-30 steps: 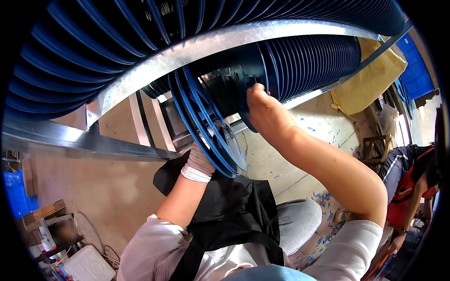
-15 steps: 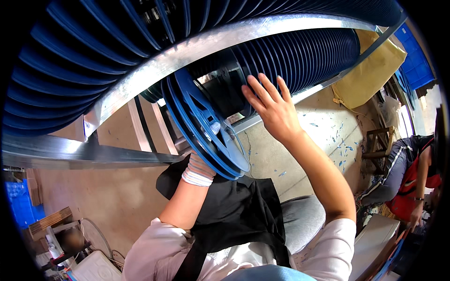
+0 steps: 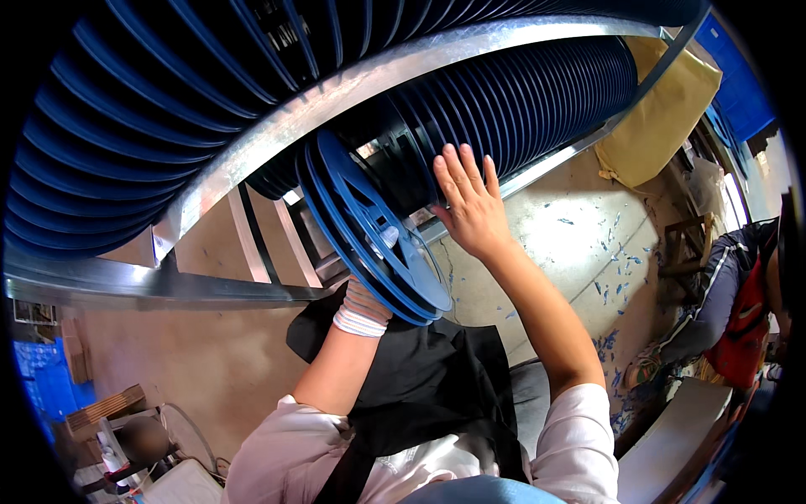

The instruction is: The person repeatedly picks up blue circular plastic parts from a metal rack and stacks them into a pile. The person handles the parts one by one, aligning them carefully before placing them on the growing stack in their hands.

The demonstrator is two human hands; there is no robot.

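**Inspector A:** Taking the galvanised steel rail (image 3: 336,97) as reference. What is sitting below it?

**Inspector B:** A long row of blue ribbed discs (image 3: 537,92) is lying stacked face to face just under the rail, running off toward the upper right. At the near end of the row, a few blue spoked reels (image 3: 369,227) are standing tilted out from the stack, below the rail's middle.

**Inspector A:** State of the right hand?

**Inspector B:** The right hand (image 3: 470,206) is spread flat, fingers apart and extended, pressing against the dark end face of the stack, just right of the tilted reels. It is gripping nothing.

**Inspector A:** And the left hand?

**Inspector B:** The left hand (image 3: 369,290) is wearing a white knit glove and is reaching up behind the lower rim of the tilted reels. The reels are covering its fingers, so I cannot tell how far it is closed; it is possibly supporting the rim from behind.

**Inspector A:** Surroundings?

**Inspector B:** A black apron (image 3: 420,378) is hanging over the person's lap, well below the rail. A tan sack (image 3: 663,109) is lying past the rail's right end. Another person in red and dark clothing (image 3: 739,302) is sitting far to the right, on a concrete floor (image 3: 571,235) flecked with blue chips.
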